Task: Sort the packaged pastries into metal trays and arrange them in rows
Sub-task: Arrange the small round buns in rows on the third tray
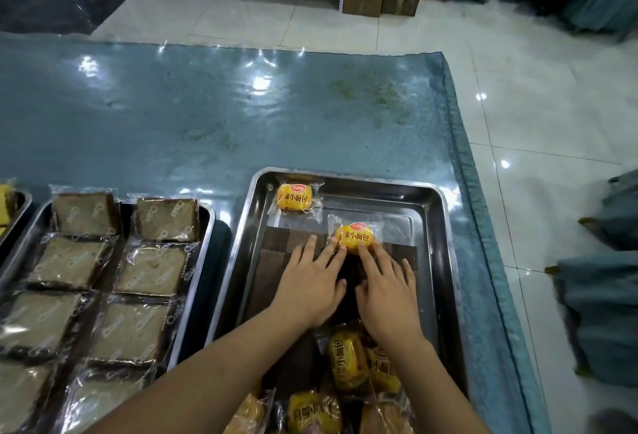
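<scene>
1. My left hand (309, 281) lies flat, fingers straight and spread, holding nothing; its fingertips touch the near left edge of a yellow bun packet (355, 236).
2. My right hand (386, 290) is flat and open too, gripping nothing, with its fingertips against the near right edge of the same packet. I judge the two hands are nudging it square from both sides so it lines up rather than being lifted.
3. That packet sits at about 12 o'clock from my hands, in the middle of the right metal tray (445, 261), partly on a dark woven mat (276, 247) that lines the tray floor.
4. At 11 o'clock, in the tray's far left corner, lies the first placed bun packet (293, 197), apart from the one under my fingers; it looks like the start of a row.
5. At 6 o'clock, at the tray's near end, a loose heap of bun packets (348, 364) waits unsorted, so the task seems barely begun here.
6. At 9 o'clock the left tray (210, 219) holds wrapped brown cake slices (152, 269) in two neat columns.
7. Both trays rest on the blue bench (207, 116).
</scene>
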A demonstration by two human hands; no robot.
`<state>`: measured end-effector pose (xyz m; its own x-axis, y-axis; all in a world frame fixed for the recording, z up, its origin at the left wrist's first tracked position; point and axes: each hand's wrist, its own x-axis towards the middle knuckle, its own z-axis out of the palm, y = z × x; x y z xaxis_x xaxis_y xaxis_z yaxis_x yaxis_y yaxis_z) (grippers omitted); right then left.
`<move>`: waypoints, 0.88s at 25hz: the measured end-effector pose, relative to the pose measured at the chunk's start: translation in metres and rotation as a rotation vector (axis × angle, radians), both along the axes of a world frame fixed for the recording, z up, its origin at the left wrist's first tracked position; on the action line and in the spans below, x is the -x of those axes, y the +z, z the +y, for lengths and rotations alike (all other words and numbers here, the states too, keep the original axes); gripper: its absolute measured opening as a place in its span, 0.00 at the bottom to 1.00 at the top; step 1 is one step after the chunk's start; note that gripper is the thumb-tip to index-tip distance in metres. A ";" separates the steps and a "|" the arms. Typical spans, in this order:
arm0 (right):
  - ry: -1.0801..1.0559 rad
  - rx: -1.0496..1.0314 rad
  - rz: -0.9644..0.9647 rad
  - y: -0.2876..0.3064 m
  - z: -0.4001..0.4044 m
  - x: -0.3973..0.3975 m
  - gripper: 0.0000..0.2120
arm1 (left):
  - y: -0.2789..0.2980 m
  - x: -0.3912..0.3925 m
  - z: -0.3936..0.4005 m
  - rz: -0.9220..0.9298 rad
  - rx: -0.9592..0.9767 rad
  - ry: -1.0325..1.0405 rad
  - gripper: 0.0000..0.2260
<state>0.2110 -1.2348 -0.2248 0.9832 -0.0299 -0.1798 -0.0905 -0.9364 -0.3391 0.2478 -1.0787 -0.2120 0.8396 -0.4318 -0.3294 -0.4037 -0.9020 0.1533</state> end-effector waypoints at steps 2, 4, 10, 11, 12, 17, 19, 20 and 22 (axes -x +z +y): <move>-0.005 0.011 0.004 -0.003 -0.002 -0.011 0.32 | -0.001 -0.010 -0.003 -0.010 -0.006 0.003 0.28; -0.007 0.012 0.001 -0.004 -0.003 -0.022 0.32 | -0.003 -0.019 -0.005 -0.018 -0.011 0.013 0.28; 0.023 -0.003 -0.003 -0.008 -0.002 -0.045 0.34 | -0.011 -0.042 -0.005 -0.046 -0.016 0.043 0.28; 0.025 -0.004 -0.003 -0.009 -0.001 -0.048 0.34 | -0.012 -0.045 -0.004 -0.050 -0.014 0.047 0.28; 0.029 -0.005 0.000 -0.011 0.000 -0.051 0.34 | -0.014 -0.048 -0.003 -0.055 -0.016 0.050 0.28; 0.044 -0.023 -0.003 -0.013 0.005 -0.061 0.34 | -0.018 -0.053 0.004 -0.078 -0.030 0.071 0.29; 0.048 -0.015 0.000 -0.013 0.007 -0.063 0.34 | -0.018 -0.056 0.005 -0.087 -0.032 0.072 0.29; 0.048 -0.015 0.000 -0.012 0.008 -0.064 0.34 | -0.018 -0.057 0.006 -0.087 -0.030 0.073 0.29; 0.048 -0.018 0.002 -0.012 0.009 -0.066 0.34 | -0.016 -0.059 0.006 -0.087 -0.027 0.074 0.28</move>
